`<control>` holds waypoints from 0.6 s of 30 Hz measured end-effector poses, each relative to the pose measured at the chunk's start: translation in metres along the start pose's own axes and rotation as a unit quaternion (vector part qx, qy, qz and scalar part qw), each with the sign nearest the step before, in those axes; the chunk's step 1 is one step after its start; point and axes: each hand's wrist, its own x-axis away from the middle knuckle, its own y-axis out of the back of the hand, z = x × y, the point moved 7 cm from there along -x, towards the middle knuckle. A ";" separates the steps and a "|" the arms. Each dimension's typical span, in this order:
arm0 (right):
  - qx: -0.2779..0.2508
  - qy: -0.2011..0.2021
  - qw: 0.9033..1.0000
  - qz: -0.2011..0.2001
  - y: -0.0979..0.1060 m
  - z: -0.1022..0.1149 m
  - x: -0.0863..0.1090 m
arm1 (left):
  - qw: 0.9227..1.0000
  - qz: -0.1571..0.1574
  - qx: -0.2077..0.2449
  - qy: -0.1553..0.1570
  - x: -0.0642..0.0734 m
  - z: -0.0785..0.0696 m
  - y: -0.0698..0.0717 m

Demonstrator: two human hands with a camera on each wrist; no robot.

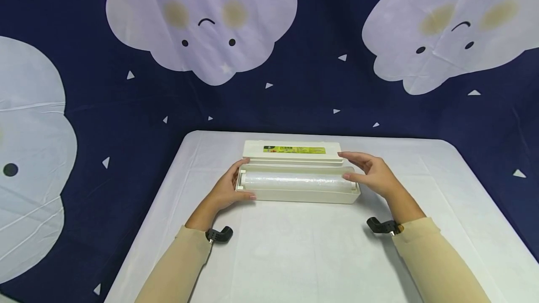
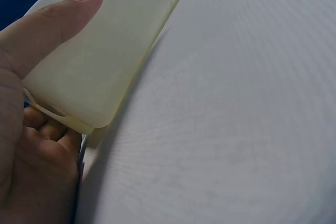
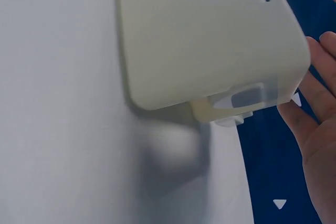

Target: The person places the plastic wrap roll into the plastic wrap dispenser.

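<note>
A cream plastic cling film box (image 1: 303,196) lies on the white-covered table with its lid (image 1: 252,149) tipped back behind it. Inside rests a roll of clear cling film (image 1: 294,181). My left hand (image 1: 223,191) grips the box's left end, thumb across the front wall and fingers round the end; the left wrist view shows this thumb (image 2: 63,22) flat on the cream wall. At the other end is my right hand (image 1: 376,176), its thumb over the roll's right end and its fingertips at the lid's right corner. Its fingers (image 3: 317,95) extend loosely beside the box in the right wrist view.
A white cloth covers the table (image 1: 311,251), whose rounded far edge runs just behind the lid. Beyond hangs a dark blue curtain (image 1: 320,102) with white clouds and triangles. Black straps with curved mounts (image 1: 220,234) sit at both wrists.
</note>
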 end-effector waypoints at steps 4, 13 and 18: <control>-0.005 -0.007 1.000 -0.001 -0.002 -0.005 0.006 | 1.000 0.001 0.006 0.000 0.000 0.000 -0.001; -0.024 0.008 1.000 0.002 -0.006 -0.023 0.016 | 1.000 -0.002 -0.004 0.006 0.000 0.000 0.000; -0.032 0.007 0.999 0.004 -0.007 -0.026 0.019 | 1.000 0.003 -0.001 0.003 0.001 0.000 0.000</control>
